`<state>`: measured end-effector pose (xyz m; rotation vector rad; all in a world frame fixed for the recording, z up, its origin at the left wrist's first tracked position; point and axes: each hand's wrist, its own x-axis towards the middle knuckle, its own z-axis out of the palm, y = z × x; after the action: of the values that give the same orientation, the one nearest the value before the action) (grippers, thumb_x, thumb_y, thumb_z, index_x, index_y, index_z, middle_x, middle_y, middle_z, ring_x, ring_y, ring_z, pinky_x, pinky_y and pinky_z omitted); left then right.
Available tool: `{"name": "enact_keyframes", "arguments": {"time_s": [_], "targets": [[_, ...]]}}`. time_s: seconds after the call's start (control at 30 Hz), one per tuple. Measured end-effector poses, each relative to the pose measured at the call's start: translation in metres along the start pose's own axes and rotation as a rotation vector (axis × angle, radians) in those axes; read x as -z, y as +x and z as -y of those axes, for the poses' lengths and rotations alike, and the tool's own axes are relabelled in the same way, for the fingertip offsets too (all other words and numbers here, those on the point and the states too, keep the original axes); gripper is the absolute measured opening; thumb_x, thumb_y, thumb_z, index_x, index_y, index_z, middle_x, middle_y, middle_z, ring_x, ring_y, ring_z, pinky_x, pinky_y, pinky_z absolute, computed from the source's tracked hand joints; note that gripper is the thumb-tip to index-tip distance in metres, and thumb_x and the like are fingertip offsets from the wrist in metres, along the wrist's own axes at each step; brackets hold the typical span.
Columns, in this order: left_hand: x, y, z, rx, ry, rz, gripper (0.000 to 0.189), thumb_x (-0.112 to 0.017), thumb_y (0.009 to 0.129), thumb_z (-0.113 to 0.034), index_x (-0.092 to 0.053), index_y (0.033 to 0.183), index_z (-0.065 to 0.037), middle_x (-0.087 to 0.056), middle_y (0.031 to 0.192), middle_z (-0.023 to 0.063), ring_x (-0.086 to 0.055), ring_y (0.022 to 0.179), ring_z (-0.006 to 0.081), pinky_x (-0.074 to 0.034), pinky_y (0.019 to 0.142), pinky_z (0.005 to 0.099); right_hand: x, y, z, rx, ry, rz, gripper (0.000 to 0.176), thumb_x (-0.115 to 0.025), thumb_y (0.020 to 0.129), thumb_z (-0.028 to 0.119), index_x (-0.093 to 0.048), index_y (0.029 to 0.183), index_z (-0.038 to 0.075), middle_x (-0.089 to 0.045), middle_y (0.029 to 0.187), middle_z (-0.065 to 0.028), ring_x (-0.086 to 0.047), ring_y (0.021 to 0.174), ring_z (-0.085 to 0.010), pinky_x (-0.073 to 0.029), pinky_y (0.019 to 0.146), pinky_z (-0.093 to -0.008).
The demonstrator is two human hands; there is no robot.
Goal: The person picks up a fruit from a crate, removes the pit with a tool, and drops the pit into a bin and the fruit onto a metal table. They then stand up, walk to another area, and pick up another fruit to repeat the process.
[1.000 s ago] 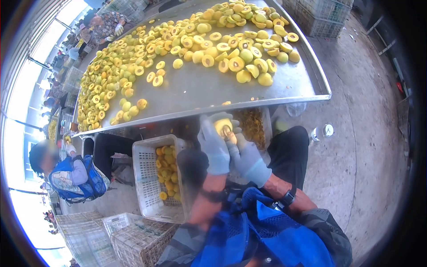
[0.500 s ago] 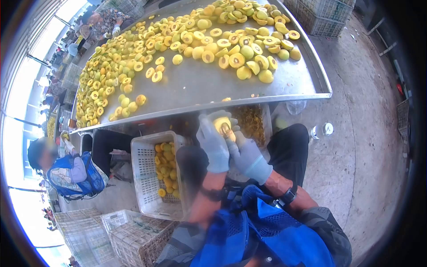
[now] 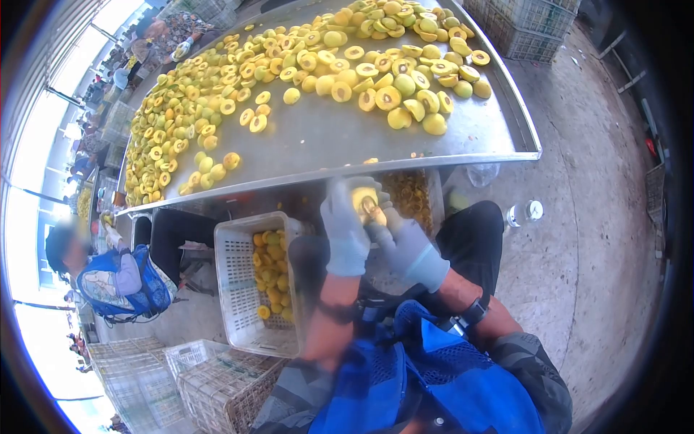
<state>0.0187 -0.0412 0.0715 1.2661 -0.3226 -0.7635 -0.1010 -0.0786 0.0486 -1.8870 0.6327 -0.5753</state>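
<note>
My left hand (image 3: 345, 228), in a pale glove, is wrapped round a yellow fruit half (image 3: 363, 197) below the near edge of the metal table (image 3: 303, 137). From the right, my gloved right hand (image 3: 410, 246) presses its closed fingers against the fruit's cut face. Something brown shows at the fingertips; whether it is a tool or the pit I cannot make out. Many cut fruit halves (image 3: 387, 98) are piled on the table. Under my hands, a bin (image 3: 436, 202) holds yellow-brown scraps.
A white crate (image 3: 235, 289) with fruit halves stands left of my knees. A co-worker (image 3: 119, 278) sits further left. Stacked crates (image 3: 224, 383) are at the lower left. A clear jar (image 3: 533, 210) lies on the floor at right.
My right hand has shifted slightly right and down, its fingers still at the fruit. My left hand still holds the fruit, and the view has moved slightly.
</note>
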Motion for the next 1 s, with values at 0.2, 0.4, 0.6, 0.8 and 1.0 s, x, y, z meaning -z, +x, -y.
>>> {"name": "enact_keyframes", "arguments": {"time_s": [0.2,0.4,0.6,0.8,1.0], "targets": [[0.030,0.022,0.020,0.432,-0.618,0.123,0.042,-0.039,0.103,-0.029,-0.060,0.119,0.004,-0.067,0.116,0.0209,-0.065,0.111,0.0330,-0.054,0.097,0.0447,0.009,-0.001,-0.003,-0.103,0.086,-0.006,0.028,-0.053,0.102,0.026,-0.059,0.109,-0.001,-0.065,0.081,-0.0280,-0.066,0.079,-0.0471,-0.048,0.067,-0.0516],[0.051,0.011,0.031,-0.065,0.081,0.351,0.047,-0.044,0.101,-0.022,-0.048,0.137,0.008,-0.056,0.137,0.0233,-0.052,0.132,0.0347,-0.043,0.112,0.0492,0.039,0.010,-0.008,-0.179,0.071,0.073,0.026,-0.059,0.101,0.026,-0.062,0.104,0.001,-0.065,0.076,-0.0207,-0.065,0.068,-0.0306,-0.048,0.065,-0.0426],[0.050,0.007,0.045,0.237,-0.576,0.113,0.043,-0.049,0.101,-0.018,-0.050,0.139,0.003,-0.058,0.132,0.0181,-0.056,0.125,0.0292,-0.046,0.109,0.0426,0.034,0.018,-0.007,-0.110,0.063,0.032,0.027,-0.068,0.093,0.024,-0.063,0.103,-0.001,-0.066,0.079,-0.0191,-0.065,0.070,-0.0275,-0.049,0.066,-0.0395],[0.036,-0.002,0.050,0.132,-0.269,0.026,0.035,-0.060,0.103,-0.022,-0.058,0.131,-0.002,-0.064,0.118,0.0079,-0.063,0.104,0.0167,-0.054,0.090,0.0322,0.020,0.026,-0.004,-0.035,0.038,-0.054,0.028,-0.070,0.089,0.022,-0.064,0.102,-0.002,-0.068,0.082,-0.0222,-0.070,0.078,-0.0352,-0.052,0.070,-0.0410],[0.030,-0.011,0.047,0.032,-0.070,-0.077,0.036,-0.069,0.097,-0.015,-0.061,0.129,0.001,-0.066,0.113,0.0080,-0.063,0.095,0.0124,-0.053,0.085,0.0266,0.028,0.036,-0.006,-0.108,0.018,0.069,0.025,-0.070,0.087,0.019,-0.065,0.101,0.000,-0.068,0.084,-0.0230,-0.069,0.078,-0.0383,-0.052,0.069,-0.0424]]}}
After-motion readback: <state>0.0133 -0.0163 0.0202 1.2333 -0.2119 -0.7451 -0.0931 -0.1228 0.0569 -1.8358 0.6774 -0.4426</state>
